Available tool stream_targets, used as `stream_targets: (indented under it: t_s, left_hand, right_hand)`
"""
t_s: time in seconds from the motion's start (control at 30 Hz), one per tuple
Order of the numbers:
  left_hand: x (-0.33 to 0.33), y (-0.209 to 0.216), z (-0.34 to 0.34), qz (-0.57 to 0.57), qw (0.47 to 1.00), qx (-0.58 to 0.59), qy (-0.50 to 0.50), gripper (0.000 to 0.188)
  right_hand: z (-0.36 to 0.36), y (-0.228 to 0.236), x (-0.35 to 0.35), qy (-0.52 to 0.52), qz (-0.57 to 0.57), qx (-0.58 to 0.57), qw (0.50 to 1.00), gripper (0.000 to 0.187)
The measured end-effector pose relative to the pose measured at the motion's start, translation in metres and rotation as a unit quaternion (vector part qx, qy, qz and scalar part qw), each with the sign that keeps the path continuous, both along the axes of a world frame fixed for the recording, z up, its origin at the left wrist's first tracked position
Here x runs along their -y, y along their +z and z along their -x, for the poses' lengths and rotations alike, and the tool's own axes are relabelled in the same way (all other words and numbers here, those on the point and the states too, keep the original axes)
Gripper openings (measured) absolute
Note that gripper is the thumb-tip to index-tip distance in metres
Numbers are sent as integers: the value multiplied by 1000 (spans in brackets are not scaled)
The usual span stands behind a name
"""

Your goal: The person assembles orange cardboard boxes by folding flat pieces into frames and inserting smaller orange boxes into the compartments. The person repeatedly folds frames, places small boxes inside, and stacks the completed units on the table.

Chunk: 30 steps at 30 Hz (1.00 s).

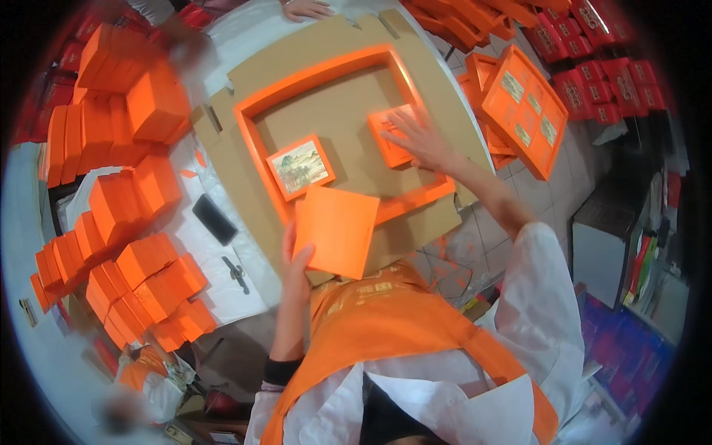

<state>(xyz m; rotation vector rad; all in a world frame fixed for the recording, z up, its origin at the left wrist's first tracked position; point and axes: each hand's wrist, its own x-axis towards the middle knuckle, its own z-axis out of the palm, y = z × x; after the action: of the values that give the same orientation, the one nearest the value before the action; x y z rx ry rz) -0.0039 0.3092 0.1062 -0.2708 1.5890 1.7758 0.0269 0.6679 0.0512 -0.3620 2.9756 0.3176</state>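
My left hand [297, 263] grips a square orange box [337, 231] by its left edge, its plain face turned up, near the table's front. My right hand [424, 141] lies with fingers spread over a smaller orange box [387, 148], which sits inside the right side of a large orange frame [326, 73]. In the frame's near left corner is another orange box with a landscape picture [300, 167] on top. The held box covers part of the frame's near side. Brown cardboard [326, 133] lies beneath everything.
Stacked orange boxes [96, 141] fill the left side, near a black phone [215, 219] and a small dark tool [236, 274]. To the right leans an orange panel with pictures [525, 111]. Red boxes [608, 81] stand behind. Another person's hand [308, 9] rests at the far edge.
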Motion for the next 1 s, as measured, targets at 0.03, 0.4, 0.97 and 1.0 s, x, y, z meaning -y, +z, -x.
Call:
stream_targets:
  t_s: [0.03,0.4,0.97,1.0]
  left_hand:
    - [1,0,0,-2,1000,-1,3,71]
    - [-3,3,-3,-40,996,40,74,70]
    - [-58,-14,16,100,958,-266,-45,77]
    - [-62,-3,15,153,914,-365,-95,78]
  right_hand:
    - [15,-2,-8,24,34,42,998,82]
    - [130,-72,17,-335,221,-298,866,56]
    - [-14,22,118,-407,878,58,245,59]
    - [-17,23,118,-428,880,49,197,58]
